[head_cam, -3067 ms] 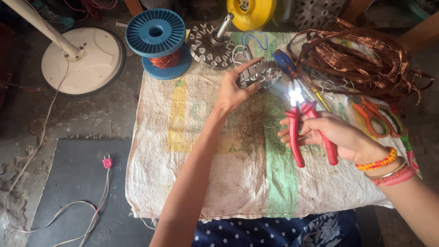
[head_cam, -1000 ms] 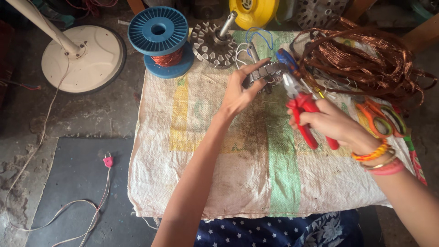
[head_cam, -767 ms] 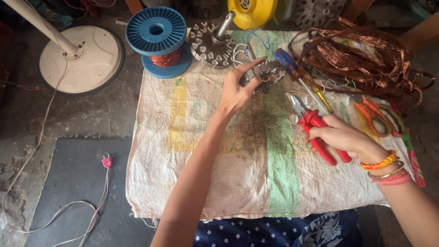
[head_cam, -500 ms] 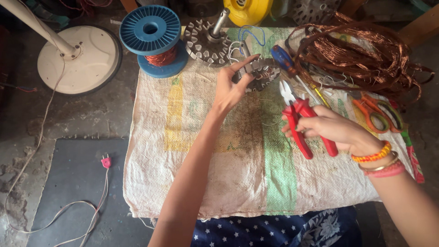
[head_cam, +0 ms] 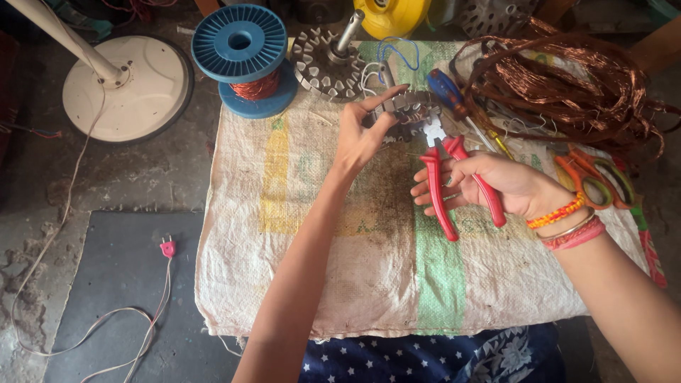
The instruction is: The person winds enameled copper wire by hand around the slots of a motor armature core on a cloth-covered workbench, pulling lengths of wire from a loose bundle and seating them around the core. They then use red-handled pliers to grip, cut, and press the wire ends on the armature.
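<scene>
My left hand grips a small round metal stator with slotted teeth, held just above a woven sack cloth. My right hand is closed around red-handled pliers, whose jaws point up and touch the stator's lower right edge. White and blue wires trail from the stator toward the back.
A blue spool of copper wire and a toothed rotor with a shaft stand behind. A tangle of copper wire, a blue-handled screwdriver and orange scissors lie right. A white fan base stands left.
My right hand brought the pliers from the cloth back up, so their jaws now meet the stator. My left hand kept holding the stator in much the same place.
</scene>
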